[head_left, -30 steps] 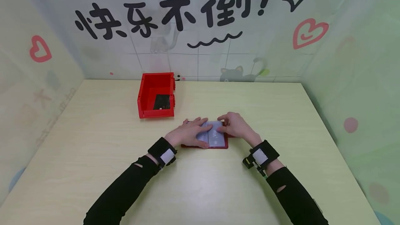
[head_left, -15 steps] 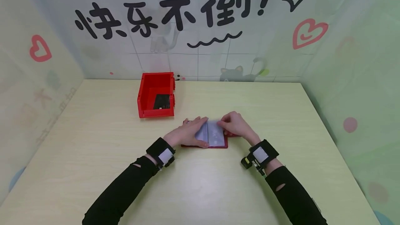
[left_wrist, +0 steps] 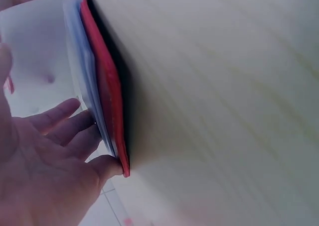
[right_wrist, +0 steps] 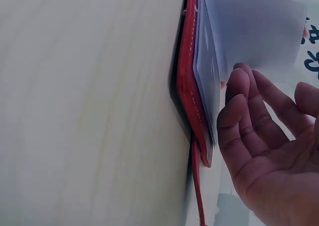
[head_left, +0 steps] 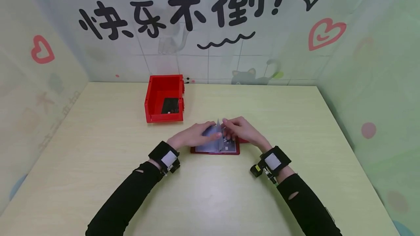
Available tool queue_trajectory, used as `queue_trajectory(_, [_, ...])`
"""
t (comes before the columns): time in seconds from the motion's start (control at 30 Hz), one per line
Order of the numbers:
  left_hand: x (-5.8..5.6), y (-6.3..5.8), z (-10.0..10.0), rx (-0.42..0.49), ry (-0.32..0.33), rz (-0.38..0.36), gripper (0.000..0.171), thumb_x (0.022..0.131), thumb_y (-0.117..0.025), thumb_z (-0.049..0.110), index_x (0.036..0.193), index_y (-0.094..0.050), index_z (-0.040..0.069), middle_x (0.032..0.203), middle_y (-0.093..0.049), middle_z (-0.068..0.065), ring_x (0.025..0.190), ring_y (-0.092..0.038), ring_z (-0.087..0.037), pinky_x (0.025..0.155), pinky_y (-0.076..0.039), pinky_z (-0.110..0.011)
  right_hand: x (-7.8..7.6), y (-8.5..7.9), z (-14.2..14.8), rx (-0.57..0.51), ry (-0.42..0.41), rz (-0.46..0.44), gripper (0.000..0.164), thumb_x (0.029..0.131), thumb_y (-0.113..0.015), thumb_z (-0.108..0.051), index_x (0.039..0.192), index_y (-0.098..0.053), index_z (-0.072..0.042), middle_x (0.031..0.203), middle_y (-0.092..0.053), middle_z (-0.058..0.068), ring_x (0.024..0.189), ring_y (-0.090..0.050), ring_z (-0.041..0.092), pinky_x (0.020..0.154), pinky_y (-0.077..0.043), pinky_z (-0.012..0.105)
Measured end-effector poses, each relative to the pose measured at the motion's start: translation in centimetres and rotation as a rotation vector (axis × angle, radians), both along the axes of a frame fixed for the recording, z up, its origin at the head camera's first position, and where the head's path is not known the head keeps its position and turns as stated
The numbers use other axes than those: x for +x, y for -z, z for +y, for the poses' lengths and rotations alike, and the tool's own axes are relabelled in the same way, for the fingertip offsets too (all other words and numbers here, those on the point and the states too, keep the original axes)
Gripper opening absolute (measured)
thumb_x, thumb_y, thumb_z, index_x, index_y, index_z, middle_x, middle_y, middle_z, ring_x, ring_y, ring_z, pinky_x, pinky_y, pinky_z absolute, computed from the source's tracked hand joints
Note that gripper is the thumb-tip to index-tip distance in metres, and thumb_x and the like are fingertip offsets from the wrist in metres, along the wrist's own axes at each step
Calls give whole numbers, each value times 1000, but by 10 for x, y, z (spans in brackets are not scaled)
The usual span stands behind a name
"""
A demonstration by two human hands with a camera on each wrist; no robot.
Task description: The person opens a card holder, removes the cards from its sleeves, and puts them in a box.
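A red card holder (head_left: 214,153) lies spread on the table, its clear plastic pages (left_wrist: 82,52) fanned to both sides. One clear page (right_wrist: 259,32) stands up at the middle. My left hand (head_left: 193,134) rests over the left half, fingers at the far edge and thumb stretched toward the raised page. In the left wrist view, its little finger meets the red cover's corner. My right hand (head_left: 242,129) hovers over the right half with loosely bent fingers, fingertips right by the raised page; its thumb stands apart. A dark card (head_left: 228,145) with white lettering shows under the right fingers.
A red plastic bin (head_left: 164,118) stands at the back, left of the holder, with a dark card (head_left: 170,105) in it. A red strap (right_wrist: 197,186) sticks out from the holder's right side. Printed cloth walls (head_left: 210,61) enclose the table (head_left: 210,199).
The right hand has turned a clear page up from the right side toward the left, uncovering a dark card. The left hand has shifted slightly to the left and away.
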State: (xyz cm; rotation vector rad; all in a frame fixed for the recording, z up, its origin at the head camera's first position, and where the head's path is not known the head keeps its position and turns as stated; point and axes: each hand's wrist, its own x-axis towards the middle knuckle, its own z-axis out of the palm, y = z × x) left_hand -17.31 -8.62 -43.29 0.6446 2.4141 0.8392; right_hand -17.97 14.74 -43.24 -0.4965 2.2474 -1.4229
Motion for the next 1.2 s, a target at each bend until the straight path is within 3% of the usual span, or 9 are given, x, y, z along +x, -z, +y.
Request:
queue_trajectory(0.17, [-1, -1, -2, 34, -39, -11, 81, 96, -36, 73, 148, -46, 11, 141, -56, -11, 128, -54, -26, 108, -47, -50, 1, 0, -4, 61, -49, 64, 32, 106, -51, -26, 111, -72, -3, 88, -68, 17, 68, -57, 19, 59, -47, 25])
queue_trajectory(0.33, [-2, -2, -3, 46, -41, 54, 53, 102, -48, 49, 135, -54, 7, 118, -63, -11, 106, -59, -22, 92, -54, -37, 2, 0, -4, 128, -42, 105, 27, 100, -62, -21, 121, -70, -6, 87, -67, 10, 62, -55, 16, 58, -47, 26])
queue_trajectory(0.47, [-1, -3, -4, 43, -44, 89, 41, 100, -58, 33, 128, -52, 4, 105, -64, -12, 93, -60, -20, 78, -51, -29, 1, 4, -1, 156, -20, 139, 25, 95, -68, -15, 117, -71, -5, 85, -66, 7, 65, -56, 13, 61, -48, 25])
queue_trajectory(0.57, [0, -5, -3, 45, -60, 85, 42, 99, -61, 28, 130, -48, 3, 109, -63, -14, 95, -60, -22, 82, -52, -31, 0, 5, 2, 195, 2, 167, 21, 92, -73, -15, 110, -72, -6, 81, -63, 3, 70, -55, 13, 64, -46, 25])
queue_trajectory(0.77, [1, -4, 0, 64, -79, 101, 65, 97, -64, 19, 152, -32, 7, 145, -51, -17, 122, -54, -28, 111, -46, -47, -2, 0, 8, 350, 22, 158, 21, 86, -79, -20, 95, -66, -6, 72, -53, 1, 70, -51, 15, 64, -40, 26])
queue_trajectory(0.93, [3, -3, 4, -3, -39, 170, 48, 96, -64, 15, 142, -51, 9, 156, -37, -18, 139, -44, -33, 116, -41, -50, -4, -3, 9, 425, 7, 72, 27, 85, -81, -22, 97, -64, -6, 77, -54, 3, 74, -53, 17, 64, -42, 25])
queue_trajectory(1.03, [4, -3, 8, -44, -30, 199, 40, 97, -64, 21, 135, -58, 10, 154, -40, -16, 136, -47, -32, 114, -44, -47, -6, -3, 8, 437, 15, 23, 27, 86, -81, -22, 98, -63, -6, 80, -54, 4, 77, -54, 18, 64, -43, 24])
queue_trajectory(1.2, [5, -3, 13, -78, -35, 216, 42, 96, -69, 31, 131, -58, 10, 142, -51, -12, 121, -54, -27, 109, -48, -44, -7, -4, 7, 441, 29, -11, 25, 86, -81, -22, 96, -64, -6, 81, -59, 4, 75, -55, 17, 63, -43, 24])
